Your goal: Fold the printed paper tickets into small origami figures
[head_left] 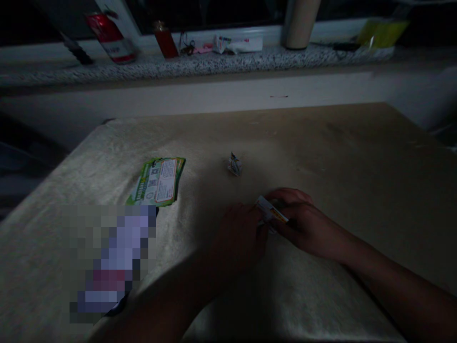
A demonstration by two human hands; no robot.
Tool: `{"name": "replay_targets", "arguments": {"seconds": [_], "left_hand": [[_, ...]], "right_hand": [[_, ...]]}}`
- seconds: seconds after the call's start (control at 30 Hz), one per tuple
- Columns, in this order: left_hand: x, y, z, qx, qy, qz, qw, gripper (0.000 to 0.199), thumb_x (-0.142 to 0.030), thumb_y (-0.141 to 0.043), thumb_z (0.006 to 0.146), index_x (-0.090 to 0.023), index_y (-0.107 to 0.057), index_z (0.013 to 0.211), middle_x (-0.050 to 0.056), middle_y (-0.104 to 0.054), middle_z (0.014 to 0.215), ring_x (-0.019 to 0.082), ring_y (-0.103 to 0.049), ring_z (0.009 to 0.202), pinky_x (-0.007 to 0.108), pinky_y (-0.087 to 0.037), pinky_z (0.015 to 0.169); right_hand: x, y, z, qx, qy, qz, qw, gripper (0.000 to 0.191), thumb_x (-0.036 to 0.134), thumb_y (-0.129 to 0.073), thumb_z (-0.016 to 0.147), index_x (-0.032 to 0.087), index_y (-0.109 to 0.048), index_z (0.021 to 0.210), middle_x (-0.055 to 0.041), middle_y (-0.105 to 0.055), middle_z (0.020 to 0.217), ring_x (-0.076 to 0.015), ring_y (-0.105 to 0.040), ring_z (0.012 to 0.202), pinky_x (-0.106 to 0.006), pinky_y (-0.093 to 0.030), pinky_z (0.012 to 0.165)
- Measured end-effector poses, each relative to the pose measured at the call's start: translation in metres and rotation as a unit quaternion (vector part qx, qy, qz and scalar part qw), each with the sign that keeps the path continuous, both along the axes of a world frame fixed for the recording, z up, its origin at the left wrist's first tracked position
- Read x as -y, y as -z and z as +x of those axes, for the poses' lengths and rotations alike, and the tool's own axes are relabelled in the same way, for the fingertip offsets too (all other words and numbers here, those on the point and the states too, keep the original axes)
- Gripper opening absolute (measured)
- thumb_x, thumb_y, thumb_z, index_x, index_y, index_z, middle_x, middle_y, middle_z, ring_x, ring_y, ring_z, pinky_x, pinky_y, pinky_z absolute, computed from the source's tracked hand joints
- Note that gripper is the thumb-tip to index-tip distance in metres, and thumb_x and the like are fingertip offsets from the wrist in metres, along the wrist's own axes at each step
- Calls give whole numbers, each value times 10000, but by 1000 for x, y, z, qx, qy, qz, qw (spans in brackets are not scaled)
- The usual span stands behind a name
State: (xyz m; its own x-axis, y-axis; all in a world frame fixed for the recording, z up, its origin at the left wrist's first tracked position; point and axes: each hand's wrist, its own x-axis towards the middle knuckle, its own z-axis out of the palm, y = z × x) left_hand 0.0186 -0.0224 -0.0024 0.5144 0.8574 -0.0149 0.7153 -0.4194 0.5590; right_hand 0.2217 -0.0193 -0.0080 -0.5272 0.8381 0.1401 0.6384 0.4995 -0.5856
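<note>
Both hands meet over the table, around a small piece of printed white paper (271, 210) with a yellow and black patch. My left hand (241, 233), dark in shadow, pinches its left side with curled fingers. On the other side, my right hand (302, 216) has thumb and fingers closed on the paper's right part. Fingers cover some of the paper's lower portion. A small folded paper piece (234, 164) with pointed tips rests on the table beyond my left hand.
A green printed packet (159, 181) lies at left, beside a pixelated, lit device (119, 257). Along the granite sill (200, 64) stand a red can (110, 38), a red bottle (166, 42), a white tube (239, 44), a beige cylinder (302, 24) and a yellow item (382, 33).
</note>
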Motion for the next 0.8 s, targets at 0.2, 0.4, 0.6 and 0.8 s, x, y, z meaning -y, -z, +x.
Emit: {"name": "replay_targets", "arguments": {"seconds": [0.2,0.4,0.6,0.8], "left_hand": [[1,1,0,-13,-3,0,1000,135,-225,-577,935,-190,-671,1025,82,-719,1049,259,-647,981,429,-478,938],[2,0,0,-27,-12,6,1000,118,-240,-610,924,-181,-682,995,79,-718,1011,261,-646,948,434,-476,921],[-2,-1,-11,-48,-31,17,998,143,-318,-662,918,-187,-704,882,54,-702,884,247,-642,850,434,-465,884],[-7,-1,-22,-58,-15,8,998,162,-286,-603,950,-198,-718,877,43,-698,851,237,-637,838,422,-444,856]], "right_hand": [[1,-2,0,16,2,-7,1000,190,228,-656,919,325,-782,1023,-32,-665,1276,-266,-578,1255,-476,-395,1087],[2,1,0,34,9,-7,999,171,245,-733,846,324,-786,988,-23,-645,1328,-284,-558,1285,-488,-382,1101],[2,3,-1,31,26,1,999,195,244,-739,841,324,-787,1013,-19,-664,1316,-285,-573,1274,-495,-386,1099],[4,2,-3,29,41,4,999,165,230,-752,824,322,-801,953,-21,-678,1297,-285,-589,1251,-494,-404,1078]]}}
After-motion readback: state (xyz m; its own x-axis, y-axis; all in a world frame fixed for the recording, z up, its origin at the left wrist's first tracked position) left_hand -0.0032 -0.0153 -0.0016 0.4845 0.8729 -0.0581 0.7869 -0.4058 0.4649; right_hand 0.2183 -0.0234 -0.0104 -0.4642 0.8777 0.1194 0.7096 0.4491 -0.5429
